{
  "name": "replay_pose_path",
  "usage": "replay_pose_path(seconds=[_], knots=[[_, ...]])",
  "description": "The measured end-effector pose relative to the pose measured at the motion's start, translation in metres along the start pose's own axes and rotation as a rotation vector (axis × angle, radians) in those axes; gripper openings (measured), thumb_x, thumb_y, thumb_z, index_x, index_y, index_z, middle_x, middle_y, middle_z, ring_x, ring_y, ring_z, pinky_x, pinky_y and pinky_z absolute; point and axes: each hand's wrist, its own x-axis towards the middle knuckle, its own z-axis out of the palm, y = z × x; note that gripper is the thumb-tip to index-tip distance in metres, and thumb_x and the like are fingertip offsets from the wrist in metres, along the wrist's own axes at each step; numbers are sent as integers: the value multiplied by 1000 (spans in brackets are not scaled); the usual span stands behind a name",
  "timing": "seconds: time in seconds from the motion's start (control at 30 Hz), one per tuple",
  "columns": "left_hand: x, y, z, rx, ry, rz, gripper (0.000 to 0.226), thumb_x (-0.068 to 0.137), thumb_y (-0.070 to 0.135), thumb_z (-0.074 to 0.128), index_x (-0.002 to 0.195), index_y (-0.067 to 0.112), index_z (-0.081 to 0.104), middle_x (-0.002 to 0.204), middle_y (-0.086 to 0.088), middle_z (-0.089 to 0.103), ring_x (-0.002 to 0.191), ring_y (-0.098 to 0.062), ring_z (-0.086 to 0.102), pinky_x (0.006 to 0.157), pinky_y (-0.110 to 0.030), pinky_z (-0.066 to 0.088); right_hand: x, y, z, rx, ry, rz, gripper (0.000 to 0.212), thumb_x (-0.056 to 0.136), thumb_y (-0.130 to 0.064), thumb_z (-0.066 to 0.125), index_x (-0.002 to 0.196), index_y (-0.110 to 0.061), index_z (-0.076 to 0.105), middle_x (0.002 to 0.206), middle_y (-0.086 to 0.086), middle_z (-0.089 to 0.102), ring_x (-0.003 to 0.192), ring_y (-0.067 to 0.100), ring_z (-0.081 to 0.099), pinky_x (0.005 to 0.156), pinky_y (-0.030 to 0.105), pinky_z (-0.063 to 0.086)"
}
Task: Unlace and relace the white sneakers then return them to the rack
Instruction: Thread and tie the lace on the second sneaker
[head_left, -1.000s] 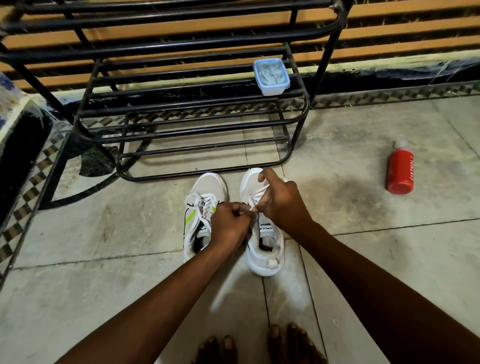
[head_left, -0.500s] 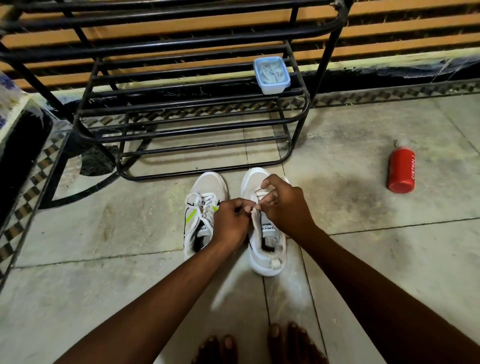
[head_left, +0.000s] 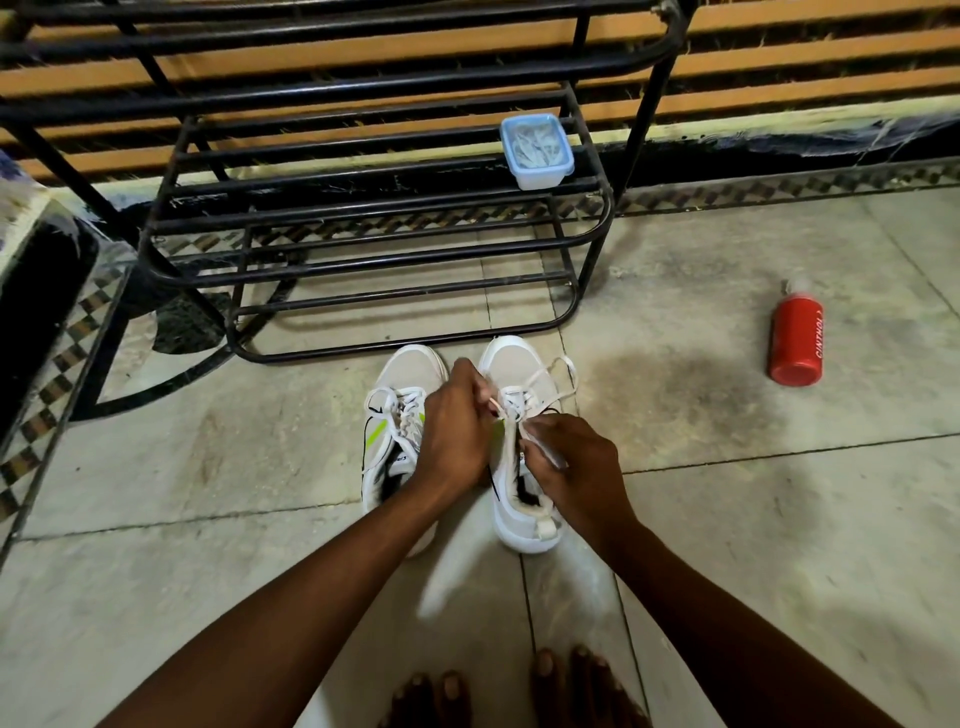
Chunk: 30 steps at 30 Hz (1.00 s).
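— Sneakers: 2, side by side on the floor (head_left: 156, 597) just in front of the rack (head_left: 405, 244), toes toward it, heels toward the bare feet (head_left: 519, 691). Not yet back on any shelf.

— Which one in hand?

— Right sneaker (head_left: 524, 519). Long axis running straight away from the body. Left sneaker (head_left: 395, 415) beside it, laced, untouched, partly covered by the left wrist.

— Fingers?

— Left hand (head_left: 457, 431) clenched over the upper eyelets, seemingly pinching the lace (head_left: 558, 379) near the knot. Right hand (head_left: 576, 467) lower, by the tongue, curled round a strand running back toward the heel. Loose loop of lace lying ahead of both hands, over the toe and off to the right.

— Nearer hand for the next pull?

— Right, probably: closest to the free strand, with room to draw it back along the axis. Left better placed to steady the eyelets.

— Hidden?

— Knot and top eyelets, behind the left knuckles. Cannot tell how many rows undone. Lace ends blurred. Left fingertips out of sight.

— Else around?

— Box (head_left: 537, 150) on a rack shelf, red bottle (head_left: 797, 338) lying well off to the right.
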Motion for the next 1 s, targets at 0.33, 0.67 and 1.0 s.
replay_pose_path(seconds=[0.33,0.67,1.0], knots=[[53,4,-65,-73,-82,324,15,106,10,49,97,21,54,81,8,50,71,-11,46,63,-35,42,2,1,-1,-100,-19,-34,24,82,-12,72,106,-11,75,109,0,70,102,19,66,90,27,50],[27,9,-39,-348,-235,198,17,106,11,52,94,0,54,104,-9,72,104,-24,68,91,-45,53,4,0,-5,-125,-14,7,38,73,-3,65,111,-9,68,112,5,66,103,24,64,93,21,48],[57,-1,-65,777,-169,642,11,88,26,58,88,25,69,82,5,63,75,-24,65,48,-29,44,2,-3,-2,-173,-92,73,43,81,-20,45,117,-12,65,115,3,62,106,23,58,92,11,36]])
